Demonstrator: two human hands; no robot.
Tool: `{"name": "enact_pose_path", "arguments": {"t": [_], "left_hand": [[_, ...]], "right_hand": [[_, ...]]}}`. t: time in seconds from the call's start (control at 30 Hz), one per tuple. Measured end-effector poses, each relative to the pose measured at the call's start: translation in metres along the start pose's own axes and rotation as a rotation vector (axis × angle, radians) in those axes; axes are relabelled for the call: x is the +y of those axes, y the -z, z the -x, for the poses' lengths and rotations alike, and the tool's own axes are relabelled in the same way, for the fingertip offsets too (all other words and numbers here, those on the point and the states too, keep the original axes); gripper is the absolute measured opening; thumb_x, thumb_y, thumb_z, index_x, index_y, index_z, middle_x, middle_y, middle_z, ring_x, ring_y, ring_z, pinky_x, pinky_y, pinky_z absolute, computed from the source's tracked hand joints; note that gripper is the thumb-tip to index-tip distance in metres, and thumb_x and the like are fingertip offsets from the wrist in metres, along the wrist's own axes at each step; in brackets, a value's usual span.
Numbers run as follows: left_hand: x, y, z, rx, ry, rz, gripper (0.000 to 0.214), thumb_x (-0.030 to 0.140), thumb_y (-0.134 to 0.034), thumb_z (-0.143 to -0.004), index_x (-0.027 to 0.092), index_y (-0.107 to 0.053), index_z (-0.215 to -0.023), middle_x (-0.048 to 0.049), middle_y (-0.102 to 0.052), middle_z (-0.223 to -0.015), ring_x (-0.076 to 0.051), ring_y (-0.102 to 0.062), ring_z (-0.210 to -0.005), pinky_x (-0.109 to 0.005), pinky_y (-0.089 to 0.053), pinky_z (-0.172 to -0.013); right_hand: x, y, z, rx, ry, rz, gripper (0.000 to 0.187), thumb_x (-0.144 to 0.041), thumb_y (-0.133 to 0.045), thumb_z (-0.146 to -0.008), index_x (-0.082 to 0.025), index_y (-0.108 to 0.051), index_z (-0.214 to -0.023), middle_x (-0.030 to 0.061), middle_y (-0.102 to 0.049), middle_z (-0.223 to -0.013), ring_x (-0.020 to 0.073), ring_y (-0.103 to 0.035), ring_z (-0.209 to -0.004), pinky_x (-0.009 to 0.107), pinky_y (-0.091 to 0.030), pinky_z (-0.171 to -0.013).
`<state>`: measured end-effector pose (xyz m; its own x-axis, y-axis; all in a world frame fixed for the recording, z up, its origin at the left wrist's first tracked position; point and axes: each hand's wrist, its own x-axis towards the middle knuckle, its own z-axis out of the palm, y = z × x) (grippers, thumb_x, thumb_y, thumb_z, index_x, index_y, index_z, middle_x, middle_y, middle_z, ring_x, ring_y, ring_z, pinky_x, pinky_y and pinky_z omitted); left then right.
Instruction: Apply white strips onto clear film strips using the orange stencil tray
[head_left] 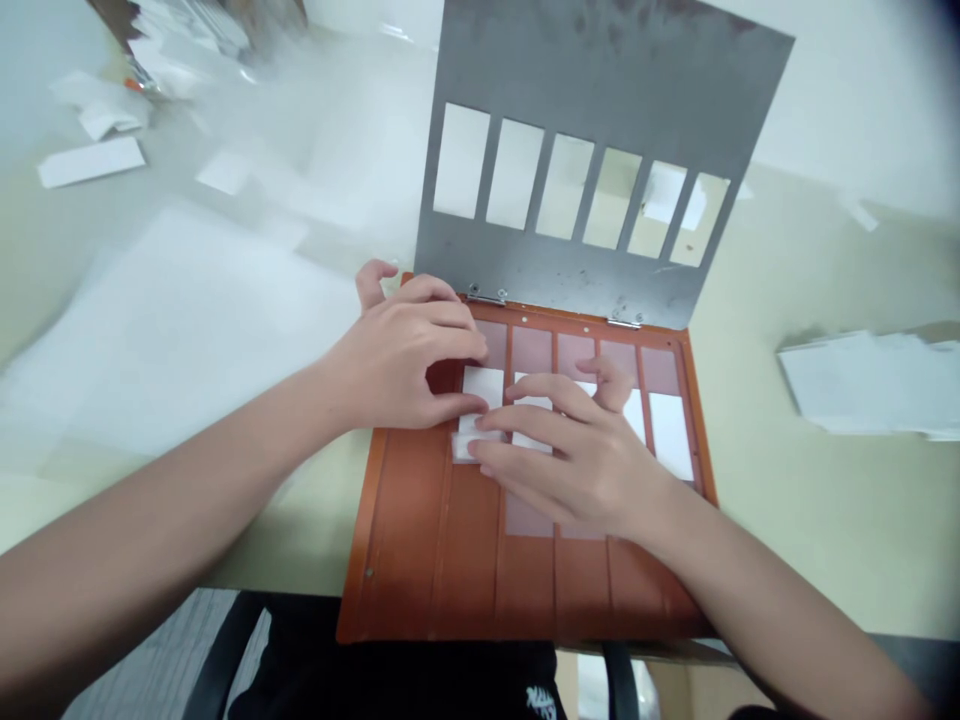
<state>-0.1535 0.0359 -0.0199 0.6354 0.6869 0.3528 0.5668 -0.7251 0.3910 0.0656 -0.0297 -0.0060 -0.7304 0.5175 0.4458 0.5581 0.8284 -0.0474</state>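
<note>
An orange-brown slotted base plate (420, 540) lies in front of me, with a grey metal lid (592, 90) hinged upright at its far edge; the lid has several rectangular windows. Small white cards (670, 432) lie in the plate's slots. My left hand (397, 355) rests on the plate's upper left, its fingertips pinching and pressing one white card (480, 395) there. My right hand (570, 450) lies flat across the middle slots, fingers stretched onto the same card and its neighbour.
A stack of white cards (870, 385) lies at the right. Loose white slips (90, 160) are scattered at the far left. A large white sheet (165, 330) covers the table to the left of the plate.
</note>
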Motion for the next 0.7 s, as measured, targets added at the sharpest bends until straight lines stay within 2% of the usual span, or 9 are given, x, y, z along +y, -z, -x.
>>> {"name": "enact_pose_path", "arguments": {"t": [0.2,0.37,0.7], "left_hand": [[-0.0005,-0.0005,-0.0001,0.019,-0.011,0.004,0.025,0.049,-0.076,-0.072,0.027,-0.071,-0.083,0.0024,-0.077,-0.095,-0.028,-0.063,-0.107,-0.055,-0.025,-0.103],[0.0004,-0.0003,0.0000,0.015,-0.015,0.009,0.021,0.045,-0.074,-0.074,0.027,-0.071,-0.083,0.0019,-0.077,-0.095,-0.029,-0.063,-0.107,-0.055,-0.028,-0.101],[0.0003,-0.0001,0.0003,0.019,-0.020,0.018,0.022,0.047,-0.071,-0.075,0.026,-0.071,-0.083,0.0007,-0.077,-0.093,-0.029,-0.063,-0.106,-0.054,-0.031,-0.099]], "right_hand": [[-0.0017,-0.0025,-0.0023,0.022,-0.090,-0.049,0.012,-0.021,-0.064,-0.092,-0.023,-0.061,-0.103,-0.0079,-0.075,-0.089,0.0147,-0.063,-0.086,0.038,-0.029,-0.082],[-0.0014,-0.0042,-0.0023,0.042,-0.142,-0.083,0.021,-0.006,-0.060,-0.089,-0.024,-0.060,-0.101,-0.0097,-0.073,-0.080,0.0124,-0.065,-0.083,0.036,-0.032,-0.082],[-0.0014,-0.0074,-0.0018,0.071,-0.185,-0.135,0.022,-0.005,-0.055,-0.091,-0.021,-0.059,-0.104,-0.0032,-0.075,-0.083,0.0113,-0.072,-0.084,0.037,-0.047,-0.100]]}}
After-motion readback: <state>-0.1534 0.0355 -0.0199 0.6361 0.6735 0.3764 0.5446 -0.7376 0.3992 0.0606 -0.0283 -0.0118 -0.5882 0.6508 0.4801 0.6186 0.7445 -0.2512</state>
